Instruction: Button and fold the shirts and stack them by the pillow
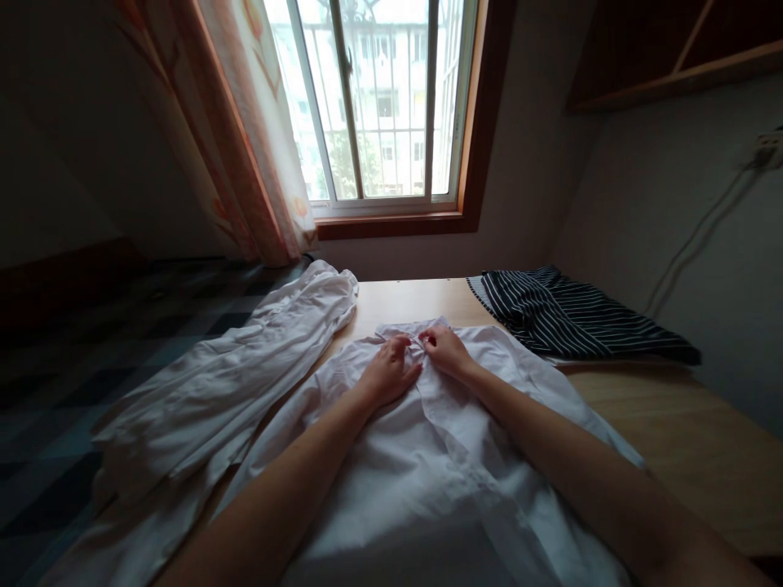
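The wooden shelf (666, 73) high on my right is divided by an upright; it is too dark inside for me to tell what it holds. Below it, my table (685, 440) is pale wood and runs up towards the window (385, 106). The white shirt (391, 481) lies spread on it right in front of me, creased, its collar (446, 322) at the far end. My right hand (444, 349) pinches the cloth at the collar. My left hand (391, 371) rests just beside it, fingers bent against the shirt; I can't tell whether they grip. To my left, a rumpled white garment (238, 375) lies partly over dark checked cloth (61, 383). At the table's far right is a striped garment (550, 318), black and white, with a pale edge under it. An orange-patterned curtain (226, 122) hangs left of the barred window, and a cord (694, 240) trails down the grey wall (642, 196) from a socket (767, 151).
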A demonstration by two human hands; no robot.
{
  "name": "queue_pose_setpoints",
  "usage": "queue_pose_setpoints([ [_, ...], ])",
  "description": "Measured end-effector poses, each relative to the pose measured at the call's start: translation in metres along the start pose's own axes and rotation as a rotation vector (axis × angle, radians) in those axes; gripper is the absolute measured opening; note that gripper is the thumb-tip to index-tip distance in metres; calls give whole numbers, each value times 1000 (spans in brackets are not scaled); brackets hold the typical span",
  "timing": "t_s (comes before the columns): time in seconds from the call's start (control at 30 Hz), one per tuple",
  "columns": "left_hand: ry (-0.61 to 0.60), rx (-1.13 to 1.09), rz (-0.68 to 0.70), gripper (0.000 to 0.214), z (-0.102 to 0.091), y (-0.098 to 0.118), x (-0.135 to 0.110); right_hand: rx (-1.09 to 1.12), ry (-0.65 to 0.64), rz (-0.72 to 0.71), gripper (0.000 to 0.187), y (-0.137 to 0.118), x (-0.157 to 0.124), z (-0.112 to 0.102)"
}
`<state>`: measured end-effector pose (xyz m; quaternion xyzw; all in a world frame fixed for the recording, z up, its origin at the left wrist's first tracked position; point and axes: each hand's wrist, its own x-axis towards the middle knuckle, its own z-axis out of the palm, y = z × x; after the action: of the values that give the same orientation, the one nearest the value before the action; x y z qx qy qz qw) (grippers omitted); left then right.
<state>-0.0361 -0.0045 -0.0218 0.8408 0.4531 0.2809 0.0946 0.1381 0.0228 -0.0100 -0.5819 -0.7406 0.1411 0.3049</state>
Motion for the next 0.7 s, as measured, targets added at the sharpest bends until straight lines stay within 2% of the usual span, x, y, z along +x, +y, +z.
queue_pose_setpoints([
  [0.1,22,-4,-20,44,0,-2,0,-44,40,-6,29,3,-7,6],
  [0.27,13,63,-6,27,0,-5,1,-66,22,-47,27,6,-10,4],
  [0.53,-28,139,1,21,-2,-2,2,29,48,-72,25,10,-10,3],
  [0.7,-65,140,-134,22,3,3,17,69,50,-73,20,13,-8,4],
])
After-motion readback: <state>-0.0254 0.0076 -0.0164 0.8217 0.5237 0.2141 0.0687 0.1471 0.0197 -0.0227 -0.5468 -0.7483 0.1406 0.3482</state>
